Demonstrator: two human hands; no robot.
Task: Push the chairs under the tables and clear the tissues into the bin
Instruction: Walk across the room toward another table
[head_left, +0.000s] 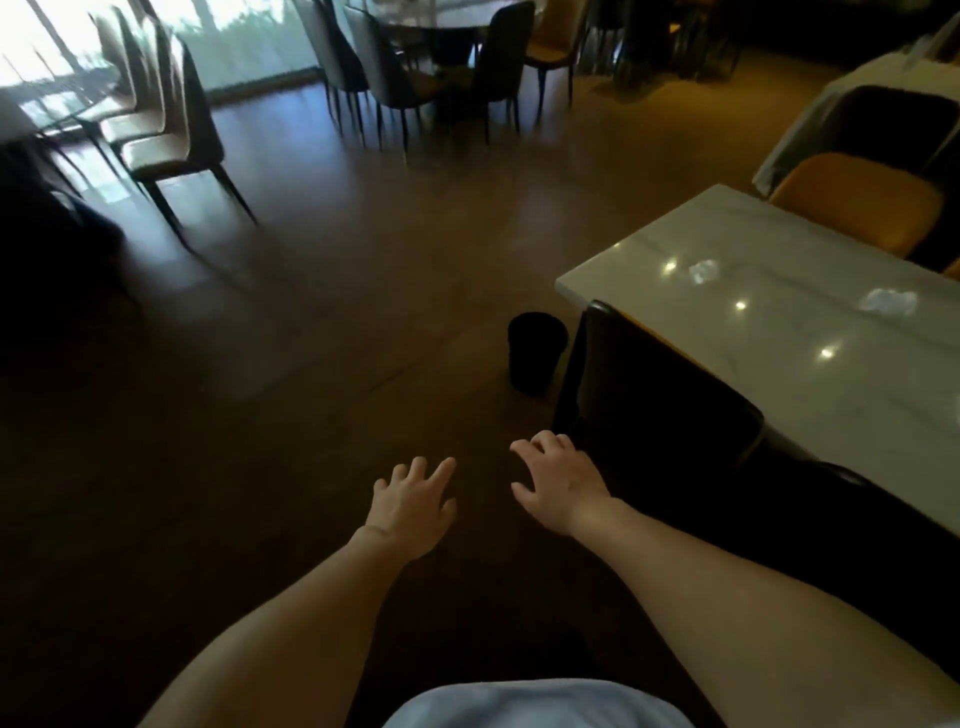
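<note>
Left hand: I see my left hand (413, 501) held out over the bare floor, palm down, fingers (439, 470) spread and holding nothing.
Right hand: my right hand (558, 488) is also palm down with fingers (540, 441) spread and empty, just beside the near corner of the dark chair (660, 400).
Chair: its back stands against the near edge of the white table (779, 332), seat tucked under.
Tissues: two crumpled tissues (704, 271) (888, 301) lie on the table, beyond the chair and well apart from my fingers.
Bin: the black bin (535, 358) stands on the floor by the table's corner, ahead of my right hand, not touched.
Yellow chair: a yellow chair (857, 202) sits at the table's far side.
</note>
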